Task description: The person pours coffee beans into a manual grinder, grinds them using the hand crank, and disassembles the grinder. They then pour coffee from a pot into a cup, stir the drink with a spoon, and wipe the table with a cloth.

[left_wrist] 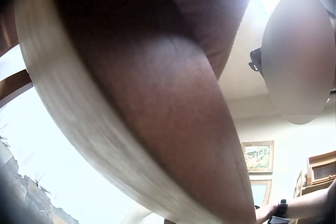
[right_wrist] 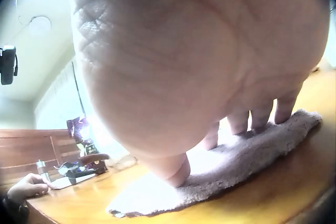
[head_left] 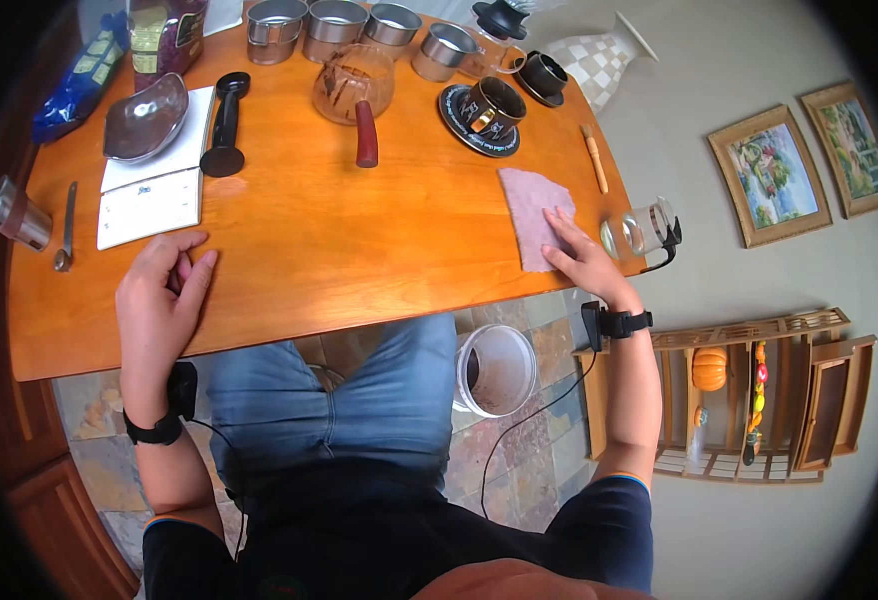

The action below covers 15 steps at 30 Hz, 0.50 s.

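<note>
My right hand (head_left: pixel 587 262) rests on a pinkish-purple cloth (head_left: pixel 531 215) near the table's right front edge. Its fingertips press down on the fabric; in the right wrist view the spread fingers (right_wrist: pixel 239 121) stand on the flat cloth (right_wrist: pixel 231 169), with the palm raised above it. At the left front, my left hand (head_left: pixel 162 290) lies on the table with loosely curled fingers and holds nothing. Just beyond it are a white scale (head_left: pixel 149 208) with a dark bowl (head_left: pixel 146 118) behind and a black tamper-like tool (head_left: pixel 225 125) alongside. The left wrist view mostly shows skin close up.
A glass pot with red handle (head_left: pixel 366 135) stands mid-table, behind it several metal cups (head_left: pixel 336 30). A black cup (head_left: pixel 496 105) sits on its saucer. Right of the cloth are a brush (head_left: pixel 595 160) and a glass jug (head_left: pixel 649 228). Below the edge stands a white bucket (head_left: pixel 499 370).
</note>
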Available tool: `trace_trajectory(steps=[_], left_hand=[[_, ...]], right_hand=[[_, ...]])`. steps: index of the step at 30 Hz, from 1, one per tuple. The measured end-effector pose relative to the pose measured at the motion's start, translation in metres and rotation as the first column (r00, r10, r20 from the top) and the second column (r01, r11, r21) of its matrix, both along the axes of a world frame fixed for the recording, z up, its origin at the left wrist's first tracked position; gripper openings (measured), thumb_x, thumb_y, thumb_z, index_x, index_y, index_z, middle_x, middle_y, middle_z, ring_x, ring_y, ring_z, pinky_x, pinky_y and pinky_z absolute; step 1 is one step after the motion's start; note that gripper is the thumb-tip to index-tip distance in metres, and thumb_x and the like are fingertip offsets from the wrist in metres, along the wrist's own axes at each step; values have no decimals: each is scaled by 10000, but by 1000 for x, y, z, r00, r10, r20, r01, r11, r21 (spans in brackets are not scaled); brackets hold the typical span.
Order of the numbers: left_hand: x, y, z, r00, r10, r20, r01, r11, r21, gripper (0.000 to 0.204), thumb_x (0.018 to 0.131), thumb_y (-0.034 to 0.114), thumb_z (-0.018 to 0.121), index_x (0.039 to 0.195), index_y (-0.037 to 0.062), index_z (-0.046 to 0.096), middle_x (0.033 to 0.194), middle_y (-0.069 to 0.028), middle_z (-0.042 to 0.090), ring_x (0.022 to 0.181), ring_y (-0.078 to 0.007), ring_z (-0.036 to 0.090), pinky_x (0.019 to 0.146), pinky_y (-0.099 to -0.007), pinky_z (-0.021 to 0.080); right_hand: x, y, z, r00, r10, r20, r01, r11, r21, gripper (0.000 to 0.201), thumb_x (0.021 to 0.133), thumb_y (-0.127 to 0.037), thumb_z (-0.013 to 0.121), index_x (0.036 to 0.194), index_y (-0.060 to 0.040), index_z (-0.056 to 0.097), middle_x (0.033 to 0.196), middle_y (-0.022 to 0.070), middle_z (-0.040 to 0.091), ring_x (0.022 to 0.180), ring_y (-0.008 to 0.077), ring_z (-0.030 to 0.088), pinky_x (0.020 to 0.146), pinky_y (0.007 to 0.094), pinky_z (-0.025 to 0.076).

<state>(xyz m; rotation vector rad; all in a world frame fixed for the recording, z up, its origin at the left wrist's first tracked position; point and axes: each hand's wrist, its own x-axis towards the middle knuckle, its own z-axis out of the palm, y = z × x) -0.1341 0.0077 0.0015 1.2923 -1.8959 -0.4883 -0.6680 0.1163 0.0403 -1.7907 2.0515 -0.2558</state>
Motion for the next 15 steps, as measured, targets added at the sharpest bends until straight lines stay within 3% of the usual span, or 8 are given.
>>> trace_trajectory(steps=[2, 7, 9, 12, 15], left_hand=[[0, 0, 0, 1000, 4, 7, -4, 1000, 8, 177, 889, 103, 769, 1036, 15, 722, 717, -66, 535, 587, -163, 507, 560, -287, 429], [0, 0, 0, 1000, -11, 2, 12, 999, -37, 173, 893, 112, 765, 1030, 16, 723, 719, -74, 542, 585, -171, 516, 560, -293, 434], [0, 0, 0, 1000, -9, 6, 9, 999, -37, 174, 893, 114, 764, 1032, 16, 723, 719, -72, 542, 585, -171, 516, 560, -295, 434], [1, 1, 0, 1000, -11, 24, 11, 1000, -12, 185, 905, 106, 756, 1060, 14, 717, 718, -53, 522, 603, -146, 497, 574, -276, 424], [1, 1, 0, 999, -12, 40, 11, 1000, 13, 195, 917, 99, 750, 1087, 12, 711, 718, -32, 503, 622, -118, 480, 587, -255, 414]], right_hand=[[-15, 9, -7, 995, -94, -35, 93, 995, -27, 650, 989, -394, 662, 1555, -166, 440, 1631, 246, 317, 1533, 350, 289, 1222, 390, 277], [-13, 21, -14, 983, -129, -134, 119, 990, -80, 602, 997, -412, 638, 1525, -166, 487, 1583, 272, 381, 1471, 403, 381, 1186, 412, 341], [3, 22, -12, 970, -130, -205, 113, 989, -90, 583, 999, -417, 628, 1511, -167, 507, 1552, 284, 423, 1436, 429, 426, 1168, 426, 369], [49, 22, 2, 902, -13, -432, -34, 994, -102, 553, 992, -440, 600, 1469, -166, 555, 1375, 305, 579, 1274, 489, 548, 1071, 467, 464], [88, 14, 13, 879, 12, -477, -50, 997, -66, 545, 991, -451, 592, 1455, -167, 569, 1277, 286, 637, 1191, 478, 596, 1000, 476, 509]])
